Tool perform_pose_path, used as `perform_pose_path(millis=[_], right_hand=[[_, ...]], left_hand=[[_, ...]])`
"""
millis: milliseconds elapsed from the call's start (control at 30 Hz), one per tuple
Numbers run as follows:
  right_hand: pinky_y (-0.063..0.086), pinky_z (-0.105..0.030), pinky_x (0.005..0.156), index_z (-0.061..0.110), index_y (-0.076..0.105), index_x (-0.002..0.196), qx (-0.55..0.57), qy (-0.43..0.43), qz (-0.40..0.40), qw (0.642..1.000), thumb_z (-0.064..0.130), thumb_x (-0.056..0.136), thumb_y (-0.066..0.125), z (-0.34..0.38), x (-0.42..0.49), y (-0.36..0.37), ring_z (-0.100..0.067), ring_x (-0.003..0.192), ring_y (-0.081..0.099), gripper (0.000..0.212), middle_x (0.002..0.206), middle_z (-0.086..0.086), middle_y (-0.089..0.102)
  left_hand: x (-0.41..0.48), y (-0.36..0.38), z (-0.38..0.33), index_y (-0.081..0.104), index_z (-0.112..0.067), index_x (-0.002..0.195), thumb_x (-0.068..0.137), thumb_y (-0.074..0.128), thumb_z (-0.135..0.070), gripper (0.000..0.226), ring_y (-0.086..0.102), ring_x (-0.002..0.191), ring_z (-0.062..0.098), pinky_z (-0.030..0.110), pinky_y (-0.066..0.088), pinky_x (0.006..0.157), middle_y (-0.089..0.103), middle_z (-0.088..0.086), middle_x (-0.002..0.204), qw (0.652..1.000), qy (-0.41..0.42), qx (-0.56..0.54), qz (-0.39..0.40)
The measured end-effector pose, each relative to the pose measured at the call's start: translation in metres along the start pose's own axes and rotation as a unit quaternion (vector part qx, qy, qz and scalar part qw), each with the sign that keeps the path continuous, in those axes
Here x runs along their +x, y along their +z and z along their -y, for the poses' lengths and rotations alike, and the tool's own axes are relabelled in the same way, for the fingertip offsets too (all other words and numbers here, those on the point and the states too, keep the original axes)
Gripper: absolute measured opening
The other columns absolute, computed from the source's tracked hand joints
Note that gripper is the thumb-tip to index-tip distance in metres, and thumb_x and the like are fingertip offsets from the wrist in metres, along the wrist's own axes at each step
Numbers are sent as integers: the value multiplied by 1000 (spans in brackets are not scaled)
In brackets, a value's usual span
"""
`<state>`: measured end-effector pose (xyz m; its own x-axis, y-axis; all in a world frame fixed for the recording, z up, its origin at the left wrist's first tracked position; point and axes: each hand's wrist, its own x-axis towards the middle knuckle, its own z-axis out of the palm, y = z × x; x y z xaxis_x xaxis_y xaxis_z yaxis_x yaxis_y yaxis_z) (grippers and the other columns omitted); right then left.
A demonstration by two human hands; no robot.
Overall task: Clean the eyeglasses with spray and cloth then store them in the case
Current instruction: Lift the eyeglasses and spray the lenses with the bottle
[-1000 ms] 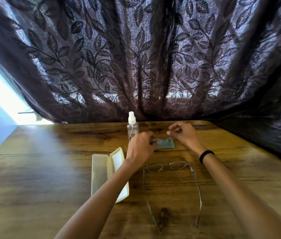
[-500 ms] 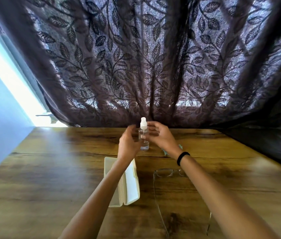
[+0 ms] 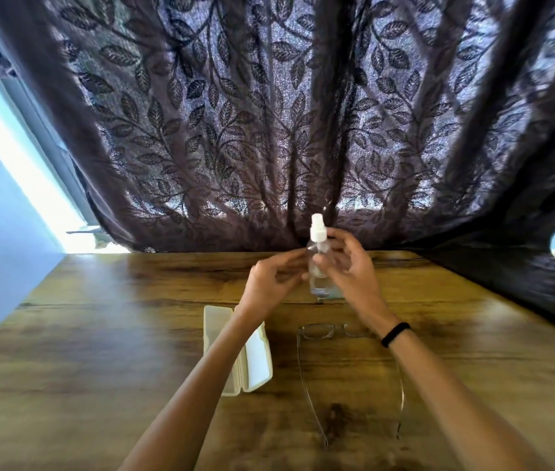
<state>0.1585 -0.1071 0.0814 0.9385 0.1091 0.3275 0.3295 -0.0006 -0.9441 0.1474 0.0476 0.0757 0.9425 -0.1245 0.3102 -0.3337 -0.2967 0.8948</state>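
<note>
Your right hand (image 3: 351, 270): fingers curled round the clear spray bottle (image 3: 317, 266), which stands upright with its white nozzle on top. Your left hand (image 3: 269, 280) is just left of it, thumb and forefinger tips at the bottle's side. Whether that is a grip or a bare touch, you cannot tell. A sliver of teal cloth (image 3: 335, 294) shows beneath the right palm. Eyeglasses (image 3: 318, 331) lie unfolded on the table (image 3: 99, 317) beside your right wrist. The open pale case (image 3: 259, 355) lies under your left forearm. A leaf-patterned curtain (image 3: 269, 130) hangs beyond both hands.
</note>
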Motion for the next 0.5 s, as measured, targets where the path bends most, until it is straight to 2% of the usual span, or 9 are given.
perform_pose_path(millis=[67,133,200,233,267,300,367,433,500], right_hand=[[55,-23,77,22,48,118,23,-6,-12,1000,8,81,65,11,-17,-17,-11,93,66,42,103,-1,64],[55,-21,72,26,48,117,38,3,-14,999,12,80,65,21,-35,-33,-12,94,66,43,104,-2,65],[54,-22,74,28,47,117,53,23,-5,998,19,77,63,25,-55,-48,-13,97,66,44,105,1,67],[55,-25,77,28,47,118,64,36,-2,997,21,77,61,26,-65,-55,-14,100,65,44,108,1,66],[54,-30,81,28,46,119,77,50,-2,996,21,78,58,25,-74,-62,-17,102,64,43,110,0,65],[54,-35,84,27,47,119,96,61,-5,994,20,79,55,24,-82,-66,-20,102,64,41,110,-1,66],[55,-38,82,26,50,116,158,80,-17,984,18,81,51,21,-97,-73,-20,93,66,36,102,2,69],[56,-37,78,23,52,114,206,100,-29,973,16,82,49,20,-110,-76,-21,84,67,32,98,1,69],[56,-38,78,23,53,113,225,121,-40,966,19,84,47,19,-120,-77,-23,84,67,30,99,0,69]], left_hand=[[-8,2,-3,55,-5,125,81,65,5,46,64,104,13,26,51,90,66,8,113,998,18,3,64],[-18,2,0,58,-8,123,82,63,4,43,64,103,12,27,53,89,67,8,114,991,38,88,91],[-33,2,6,62,-14,119,81,64,2,41,64,96,5,12,50,83,68,4,113,975,71,188,93],[-41,2,10,62,-16,119,80,64,2,43,63,92,3,2,44,80,68,3,113,963,100,231,96],[-49,3,13,62,-18,120,79,63,4,46,62,95,3,-1,40,81,67,3,115,951,129,258,110],[-57,3,17,60,-18,122,79,61,5,49,60,104,6,3,40,89,65,3,120,941,150,271,133],[-72,5,20,57,-21,126,82,60,4,50,50,123,14,25,42,102,58,2,130,922,185,297,164],[-82,6,21,55,-20,127,81,63,1,51,45,128,21,36,44,99,55,4,133,897,228,343,161],[-91,8,18,57,-18,126,79,67,-1,50,49,125,25,40,49,91,56,5,133,876,247,385,154]])
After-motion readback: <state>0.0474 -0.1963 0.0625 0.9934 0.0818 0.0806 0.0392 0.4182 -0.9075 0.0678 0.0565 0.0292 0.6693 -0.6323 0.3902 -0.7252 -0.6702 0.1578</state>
